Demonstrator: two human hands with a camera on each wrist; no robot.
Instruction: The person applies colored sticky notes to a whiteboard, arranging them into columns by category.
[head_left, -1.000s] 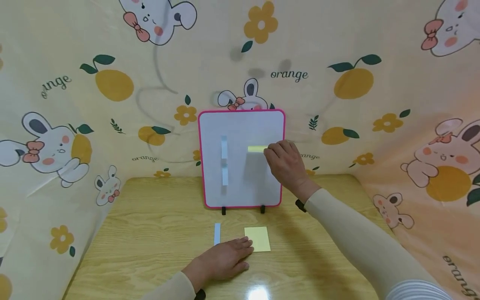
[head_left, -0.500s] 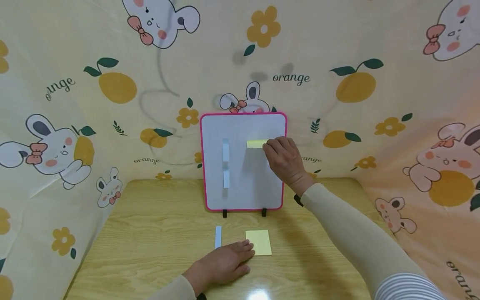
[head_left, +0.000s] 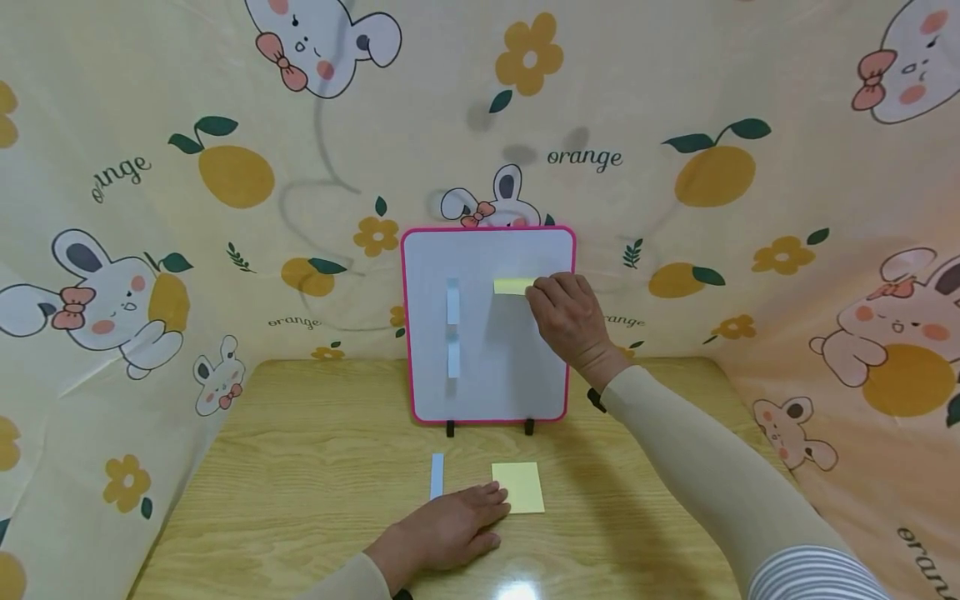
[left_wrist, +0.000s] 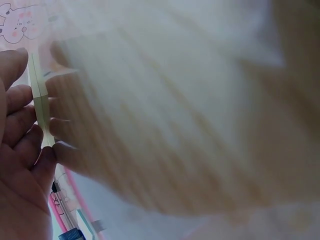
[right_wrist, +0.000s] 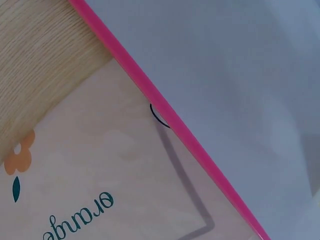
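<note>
My right hand [head_left: 572, 321] pinches the right end of a yellow sticky note strip [head_left: 512, 287] at the upper right of the whiteboard [head_left: 483, 392]; whether the strip sticks to the board I cannot tell. Two pale blue paper strips [head_left: 453, 307] hang in a vertical line on the board's left half. My left hand [head_left: 453, 525] lies palm down on the table with straight fingers, its fingertips on the left edge of a yellow sticky note pad [head_left: 523, 487]. Beyond it lies a narrow blue paper strip [head_left: 437, 475], its near end hidden by the hand.
The pink-framed board stands upright on two black feet [head_left: 450, 428] near the back of the wooden table [head_left: 315, 467]. Behind and beside it hangs a printed cloth [head_left: 450, 108] with rabbits and oranges. The right wrist view has the board's pink edge [right_wrist: 160, 107] running diagonally.
My right hand has raised the yellow strip slightly along the board, then held nearly still. The left hand stays at the pad. The head view has shifted a little.
</note>
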